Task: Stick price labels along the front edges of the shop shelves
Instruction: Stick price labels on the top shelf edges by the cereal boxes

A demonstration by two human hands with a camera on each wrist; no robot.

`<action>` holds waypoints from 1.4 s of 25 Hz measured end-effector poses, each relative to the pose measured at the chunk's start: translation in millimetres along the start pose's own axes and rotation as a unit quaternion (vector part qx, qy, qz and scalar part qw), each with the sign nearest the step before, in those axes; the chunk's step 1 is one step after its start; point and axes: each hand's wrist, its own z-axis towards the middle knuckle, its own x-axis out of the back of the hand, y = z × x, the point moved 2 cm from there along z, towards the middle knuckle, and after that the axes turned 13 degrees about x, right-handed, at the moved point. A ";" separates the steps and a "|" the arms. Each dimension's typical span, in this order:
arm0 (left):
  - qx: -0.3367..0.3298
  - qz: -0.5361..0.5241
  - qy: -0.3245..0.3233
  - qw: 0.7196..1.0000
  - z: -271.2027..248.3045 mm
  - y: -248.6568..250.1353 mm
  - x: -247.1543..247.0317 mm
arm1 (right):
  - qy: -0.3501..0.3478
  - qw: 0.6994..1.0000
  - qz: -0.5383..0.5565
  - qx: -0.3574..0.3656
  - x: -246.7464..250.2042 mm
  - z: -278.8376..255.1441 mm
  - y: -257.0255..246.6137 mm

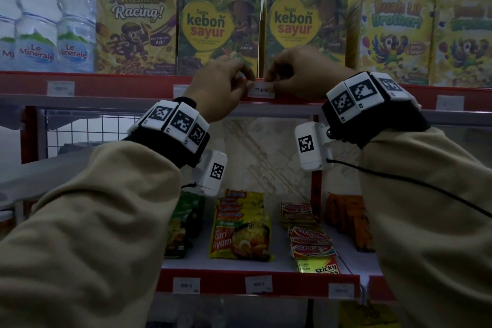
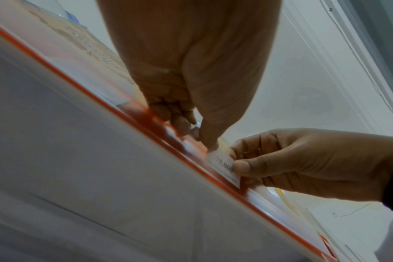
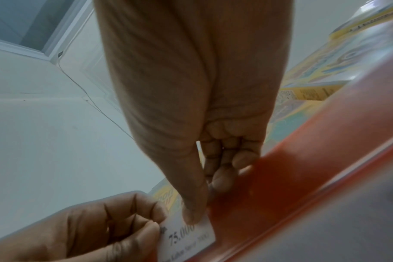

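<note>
The fingers [image 2: 241, 166] of the right hand [image 1: 295, 74] pinch the right end of a small white rectangular paper price label [image 1: 261, 91] printed "75.000", thumb on its face. The left hand [image 1: 221, 85] has its fingers curled and its thumb tip down on the label's left end; whether a finger sits behind that end cannot be told. Holding the two ends like this probably keeps the strip level and taut while it is lined up, so it goes on straight rather than creased.

The label lies flat against the red metal front edge of the upper shelf [image 1: 127, 85], directly below the gap between two green-and-yellow "Susu kebon sayur" cardboard boxes [image 1: 219, 29], most likely the goods it prices. It seems to be seated or nearly so; pressing along its length looks like what remains here.

Other white labels [image 1: 60, 88] already sit on this edge to the left and right. On the shelf stand clear plastic water bottles [image 1: 72, 21] at the left and yellow cereal boxes [image 1: 396, 32] at the right. The lower red-edged shelf [image 1: 226, 281] carries yellow noodle packets [image 1: 239, 231] and three more labels. Behind is a plain white wall, dimly lit.
</note>
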 end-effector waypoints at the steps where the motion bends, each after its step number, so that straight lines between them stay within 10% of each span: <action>1: -0.001 0.001 -0.003 1.000 0.0 0.5 0.3 | -0.005 1.000 -0.004 0.000 0.0 0.6 0.0; 35: -0.014 0.071 0.070 0.995 -18.7 -68.8 42.3 | 0.083 0.995 -0.053 -0.030 -42.1 32.2 -59.1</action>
